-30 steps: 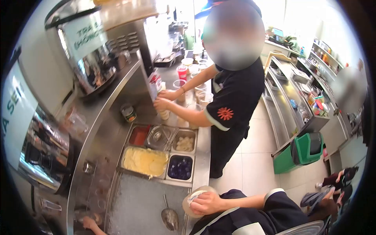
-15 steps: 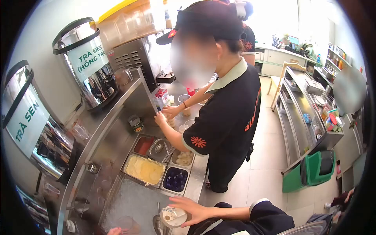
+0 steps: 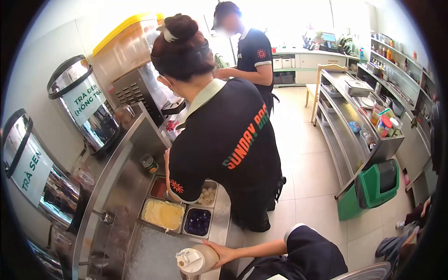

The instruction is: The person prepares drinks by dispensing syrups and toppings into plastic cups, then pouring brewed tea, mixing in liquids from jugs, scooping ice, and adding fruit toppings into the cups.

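My right hand (image 3: pixel 220 253) reaches in from the lower right, its fingers wrapped round a shaker (image 3: pixel 190 261) with a white lid and a pale, see-through body. The shaker is over the near edge of the ice bin (image 3: pixel 156 249). Beyond it, a metal pan of dark blue-purple cubes (image 3: pixel 198 222) sits beside a pan of pale yellow cream (image 3: pixel 163 213). Farther back are whitish balls (image 3: pixel 206 196) in another pan, and a reddish topping (image 3: pixel 159 187) partly hidden by a co-worker's arm. My left hand is out of view.
A co-worker in a black shirt (image 3: pixel 224 135) leans over the counter just ahead; another person (image 3: pixel 254 56) stands farther back. Two steel tea urns (image 3: pixel 84 102) line the left. A green bin (image 3: pixel 368 191) and steel shelving (image 3: pixel 333 135) are on the right.
The shaker has risen and shifted slightly left in my right hand. My left fingertips and a clear cup left the view. The nearer co-worker has turned away and bent farther over the counter.
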Demonstrator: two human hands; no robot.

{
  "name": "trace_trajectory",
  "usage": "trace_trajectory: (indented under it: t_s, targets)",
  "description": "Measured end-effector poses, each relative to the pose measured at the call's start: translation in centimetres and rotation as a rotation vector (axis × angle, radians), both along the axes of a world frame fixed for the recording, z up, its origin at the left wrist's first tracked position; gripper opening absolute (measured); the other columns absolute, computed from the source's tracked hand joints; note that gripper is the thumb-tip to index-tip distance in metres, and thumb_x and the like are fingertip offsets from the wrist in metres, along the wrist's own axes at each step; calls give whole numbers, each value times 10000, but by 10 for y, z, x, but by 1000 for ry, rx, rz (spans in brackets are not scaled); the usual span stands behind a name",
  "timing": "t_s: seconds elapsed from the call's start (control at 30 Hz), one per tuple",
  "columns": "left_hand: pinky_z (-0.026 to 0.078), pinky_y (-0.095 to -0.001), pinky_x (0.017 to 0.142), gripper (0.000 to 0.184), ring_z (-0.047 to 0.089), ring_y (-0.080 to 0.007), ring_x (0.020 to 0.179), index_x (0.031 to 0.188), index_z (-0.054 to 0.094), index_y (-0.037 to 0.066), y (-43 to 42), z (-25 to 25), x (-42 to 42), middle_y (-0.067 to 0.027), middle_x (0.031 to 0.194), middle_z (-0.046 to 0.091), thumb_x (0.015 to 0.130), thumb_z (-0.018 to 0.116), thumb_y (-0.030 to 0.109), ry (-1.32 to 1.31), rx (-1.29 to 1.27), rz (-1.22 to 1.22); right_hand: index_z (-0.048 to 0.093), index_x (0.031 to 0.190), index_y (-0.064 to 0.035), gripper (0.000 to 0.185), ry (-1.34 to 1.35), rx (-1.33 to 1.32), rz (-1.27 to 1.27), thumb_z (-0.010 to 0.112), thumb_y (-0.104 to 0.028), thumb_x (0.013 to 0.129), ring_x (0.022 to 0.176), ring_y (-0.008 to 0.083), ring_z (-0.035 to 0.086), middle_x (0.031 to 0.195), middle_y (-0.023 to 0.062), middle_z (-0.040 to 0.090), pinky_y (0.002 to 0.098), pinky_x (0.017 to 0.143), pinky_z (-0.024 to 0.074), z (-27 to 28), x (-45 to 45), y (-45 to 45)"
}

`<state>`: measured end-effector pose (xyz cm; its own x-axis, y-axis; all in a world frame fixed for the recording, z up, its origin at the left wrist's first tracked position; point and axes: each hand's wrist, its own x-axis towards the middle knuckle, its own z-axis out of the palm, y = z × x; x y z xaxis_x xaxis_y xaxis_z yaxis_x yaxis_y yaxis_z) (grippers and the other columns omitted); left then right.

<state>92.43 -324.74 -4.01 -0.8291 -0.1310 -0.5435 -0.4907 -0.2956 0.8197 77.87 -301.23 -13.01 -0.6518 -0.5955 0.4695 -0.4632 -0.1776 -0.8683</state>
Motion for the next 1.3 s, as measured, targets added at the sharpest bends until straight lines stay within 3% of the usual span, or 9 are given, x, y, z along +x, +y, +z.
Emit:
trace_trajectory:
  t_s: [0.27, 0.4, 0.47, 0.6, 0.67, 0.73, 0.97, 1.23, 1.3]
  targets:
    - [424, -374, 808, 274, 516, -255, 927, 1031, 504, 24, 39, -15, 19, -123, 1011, 526, 801, 510, 173, 149, 226, 164, 256, 1249, -12, 973, -41, -44, -199, 775, -338, 493, 1117, 259, 388, 1194, 162, 388, 352, 949, 301, 5, 35, -5]
    - [424, -376, 816, 298, 505, -270, 945, 1058, 486, 17, 25, -29, 63, -137, 1038, 511, 794, 505, 155, 184, 336, 308, 296, 1213, -11, 905, -58, -41, -375, 763, -292, 491, 1065, 262, 442, 1137, 161, 440, 350, 916, 344, 16, 80, -9]
    - [424, -377, 820, 312, 499, -278, 954, 1072, 477, 14, 14, -45, 98, -144, 1051, 503, 791, 502, 146, 184, 411, 412, 324, 1178, -9, 877, -68, 128, -580, 770, -301, 482, 1005, 264, 488, 1076, 154, 482, 344, 869, 384, 23, 103, -9]
    - [423, -380, 828, 339, 488, -294, 972, 1099, 459, 8, 14, -67, 166, -157, 1079, 488, 784, 497, 128, 220, 571, 570, 366, 1132, 3, 850, -33, 19, -585, 779, -302, 455, 953, 232, 516, 1017, 140, 514, 330, 828, 409, 14, 120, -17]
    - [447, -411, 727, 180, 523, -215, 924, 856, 507, 81, 14, -29, 151, -65, 933, 537, 765, 508, 237, 452, 274, 475, 378, 1121, 11, 850, -49, 22, -605, 779, -310, 443, 943, 222, 520, 1012, 140, 517, 331, 823, 413, 29, 132, -23]
    - [438, -389, 762, 139, 515, -209, 924, 852, 475, 58, 10, -4, 152, -56, 830, 509, 777, 457, 173, 464, 255, 434, 380, 1123, 10, 855, -31, 88, -654, 779, -287, 428, 934, 240, 526, 1012, 147, 518, 339, 821, 416, 32, 140, -25]
    - [417, -299, 797, 184, 524, -151, 877, 875, 505, 19, -20, 11, 161, -55, 863, 537, 811, 437, 177, 432, 149, 319, 346, 1183, 3, 913, -131, 114, -553, 779, -268, 426, 1023, 246, 469, 1085, 138, 482, 353, 888, 361, 53, 172, -29]
    - [393, -237, 702, 138, 491, -104, 772, 843, 522, -10, -40, 7, 164, -36, 826, 537, 800, 460, 105, 587, -15, 248, 264, 1260, -4, 985, 107, 406, -380, 730, -187, 412, 1050, 269, 453, 1132, 160, 459, 368, 899, 348, 167, 195, -43]
    - [392, -237, 691, 134, 491, -107, 764, 832, 524, -13, -44, 12, 168, -40, 818, 535, 793, 467, 101, 592, 21, 264, 245, 1283, -9, 1013, 116, 614, -297, 725, -196, 411, 1054, 236, 467, 1149, 144, 469, 351, 907, 355, 189, 197, -49]
